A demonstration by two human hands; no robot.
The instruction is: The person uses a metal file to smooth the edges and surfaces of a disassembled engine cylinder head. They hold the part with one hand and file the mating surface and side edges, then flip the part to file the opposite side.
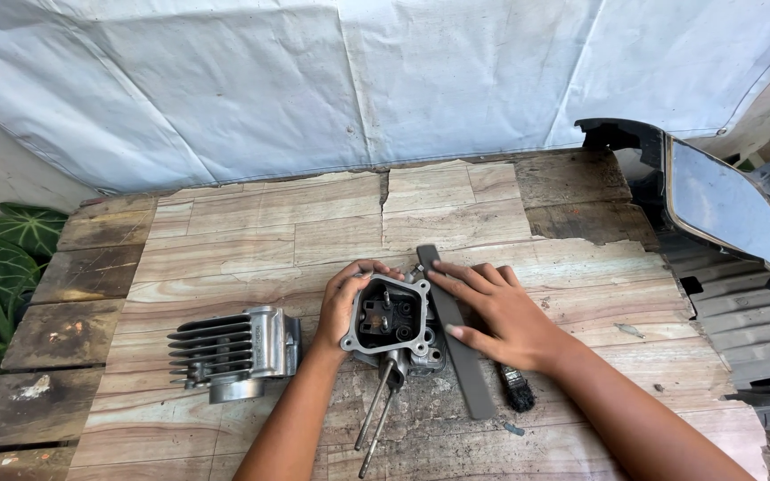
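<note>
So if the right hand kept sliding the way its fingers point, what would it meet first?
The right hand points up-left across the flat grey strip. Just past its fingertips is the engine head casting held by the left hand; it would probably meet that casting's upper right corner first.

No packages, labels, signs, screens.

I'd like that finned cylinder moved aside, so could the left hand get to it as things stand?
Probably yes: the left hand grips the cylinder head, and the finned cylinder lies just beside it with only bare tabletop between.
</note>
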